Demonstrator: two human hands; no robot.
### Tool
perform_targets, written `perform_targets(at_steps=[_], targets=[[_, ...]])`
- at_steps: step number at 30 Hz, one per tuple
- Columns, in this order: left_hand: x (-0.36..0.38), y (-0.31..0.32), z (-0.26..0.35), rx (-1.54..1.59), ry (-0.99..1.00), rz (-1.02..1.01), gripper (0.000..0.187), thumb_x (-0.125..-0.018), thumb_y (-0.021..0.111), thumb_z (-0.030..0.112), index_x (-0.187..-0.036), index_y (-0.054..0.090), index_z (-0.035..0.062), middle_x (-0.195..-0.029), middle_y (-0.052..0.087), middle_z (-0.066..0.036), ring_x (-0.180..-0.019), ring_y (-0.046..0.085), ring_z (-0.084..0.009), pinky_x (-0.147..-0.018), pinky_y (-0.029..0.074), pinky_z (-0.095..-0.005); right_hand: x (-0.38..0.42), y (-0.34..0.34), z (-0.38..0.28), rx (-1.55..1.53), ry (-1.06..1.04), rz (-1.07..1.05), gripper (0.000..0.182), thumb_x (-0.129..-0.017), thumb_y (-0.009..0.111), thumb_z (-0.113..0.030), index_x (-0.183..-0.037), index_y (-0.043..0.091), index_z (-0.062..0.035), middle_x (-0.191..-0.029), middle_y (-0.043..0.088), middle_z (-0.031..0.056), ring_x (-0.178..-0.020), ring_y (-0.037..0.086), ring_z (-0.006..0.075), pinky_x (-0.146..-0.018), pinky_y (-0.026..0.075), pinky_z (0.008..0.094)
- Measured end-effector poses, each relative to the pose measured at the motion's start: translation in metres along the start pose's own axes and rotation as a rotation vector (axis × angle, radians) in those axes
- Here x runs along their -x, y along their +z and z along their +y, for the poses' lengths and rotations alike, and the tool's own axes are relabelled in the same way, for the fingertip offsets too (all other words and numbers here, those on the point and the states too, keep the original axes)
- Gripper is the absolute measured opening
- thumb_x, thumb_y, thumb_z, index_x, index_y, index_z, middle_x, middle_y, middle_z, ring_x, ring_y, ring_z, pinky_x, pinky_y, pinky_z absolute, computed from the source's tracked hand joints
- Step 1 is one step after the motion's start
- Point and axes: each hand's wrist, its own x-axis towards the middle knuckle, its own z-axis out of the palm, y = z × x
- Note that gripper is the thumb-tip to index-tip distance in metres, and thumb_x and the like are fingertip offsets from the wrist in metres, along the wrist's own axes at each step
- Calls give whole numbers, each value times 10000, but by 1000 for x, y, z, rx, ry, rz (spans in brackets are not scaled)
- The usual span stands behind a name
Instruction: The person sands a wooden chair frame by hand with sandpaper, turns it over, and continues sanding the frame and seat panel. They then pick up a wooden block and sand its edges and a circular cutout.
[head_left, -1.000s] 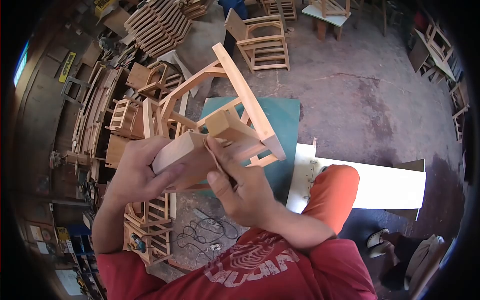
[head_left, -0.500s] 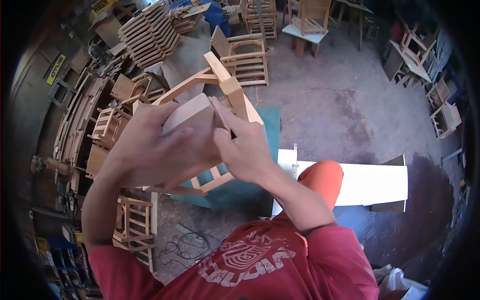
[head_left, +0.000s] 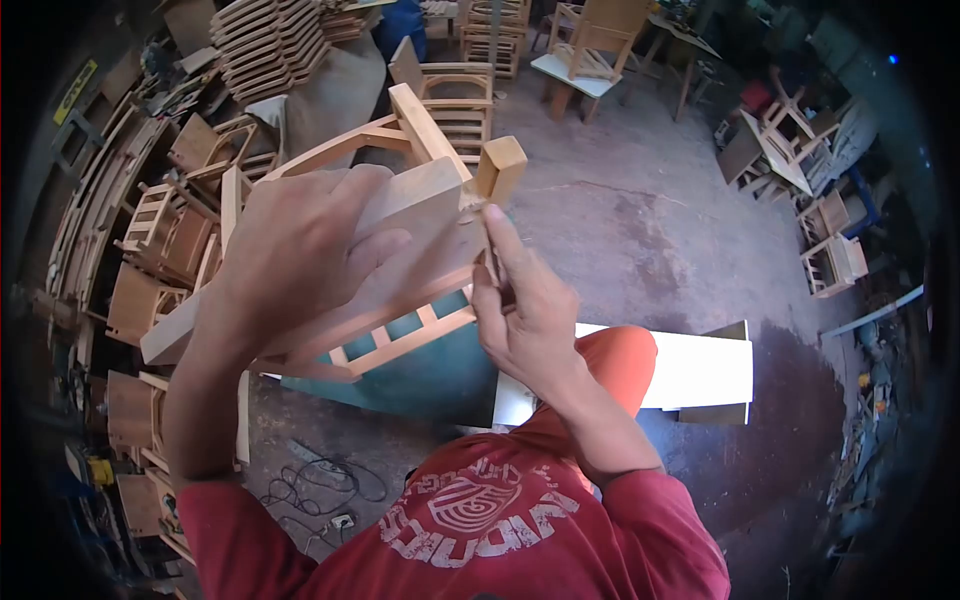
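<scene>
A small unfinished wooden chair is raised in front of me, tilted, its pale frame bars and slats showing. My left hand is wrapped over the chair's thick, flat board, fingers across its upper edge. At the right end of that board is my right hand, its index finger extended along the edge and its thumb drawn in. Whatever lies between those fingers is mostly hidden. Just beyond the index fingertip a short square wooden post sticks up.
A green surface lies beneath the chair, with a white board to the right. Chairs and stacked slatted frames stand farther off. A cable coils on the floor at lower left.
The board's right end and my right hand have shifted right in view. The right index finger has straightened along the board's end. The surroundings have slid left as the view turned.
</scene>
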Motion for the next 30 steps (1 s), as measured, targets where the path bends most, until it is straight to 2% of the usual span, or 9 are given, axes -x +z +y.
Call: perform_targets(at_steps=[3, 6, 8, 9, 18, 22, 26, 28, 30], targets=[[0, 3, -2, 42, -8, 43, 307, -877, 754, 266, -1015, 617, 29, -818, 682, -156, -775, 679, -376, -690, 517, -461, -18, 2, -11, 231, 22, -90, 545, -875, 674, -60, -1414, 641, -128, -850, 676, 97, -657, 648, 248, -566, 508, 358], [6, 3, -4, 13, -28, 46, 307, -875, 758, 270, -999, 608, 33, -798, 678, -146, -755, 676, -362, -669, 510, -455, -29, 14, -7, 400, -3, -89, 639, -801, 724, -153, -1426, 604, -212, -935, 712, 109, -659, 685, 277, -542, 546, 407], [7, 1, -2, 38, -152, -106, 416, -881, 752, 245, -1200, 638, 4, -988, 715, -190, -928, 685, -402, -797, 516, -472, -37, 4, -15, 468, 19, -163, 627, -796, 730, -165, -1410, 609, -210, -896, 712, 108, -649, 687, 287, -539, 542, 419], [7, 3, -3, 45, -149, -104, 416, -881, 752, 245, -1200, 638, 4, -988, 715, -190, -928, 685, -402, -797, 516, -472, -41, -1, -17, 536, 29, -228, 616, -791, 735, -176, -1394, 613, -208, -857, 712, 108, -639, 689, 298, -536, 539, 431], [9, 7, -10, 90, -68, 32, 369, -862, 764, 220, -1132, 658, -8, -941, 706, -193, -881, 684, -409, -744, 524, -471, -53, -8, -33, 669, 77, -376, 425, -883, 649, -189, -1308, 657, -182, -744, 700, 120, -602, 690, 338, -531, 520, 467], [9, 4, -6, 91, -89, -5, 305, -887, 730, 275, -1037, 653, 21, -898, 697, -163, -852, 687, -394, -731, 534, -471, -49, -7, -31, 635, 27, -266, 224, -883, 682, -198, -1097, 751, -205, -692, 688, 113, -624, 690, 319, -571, 523, 459], [9, 3, -8, 70, -144, -90, 298, -919, 692, 342, -961, 626, 54, -850, 699, -122, -822, 704, -361, -733, 553, -463, -61, -3, -38, 643, -1, -354, 210, -924, 654, -190, -1115, 742, -182, -688, 681, 128, -632, 686, 336, -587, 514, 468], [12, 6, -9, 62, -140, -63, 357, -953, 666, 388, -968, 647, 31, -813, 709, -132, -792, 724, -339, -717, 571, -440, -57, -9, -48, 666, 71, -362, 112, -932, 651, -186, -1009, 721, -145, -697, 684, 142, -635, 686, 344, -588, 507, 467], [11, 5, -13, 57, -109, -36, 426, -987, 640, 433, -975, 667, 8, -777, 720, -142, -761, 745, -318, -702, 589, -418, -64, -7, -37, 684, 52, -398, 175, -916, 653, -192, -1073, 722, -162, -723, 695, 131, -637, 690, 340, -575, 510, 473]])
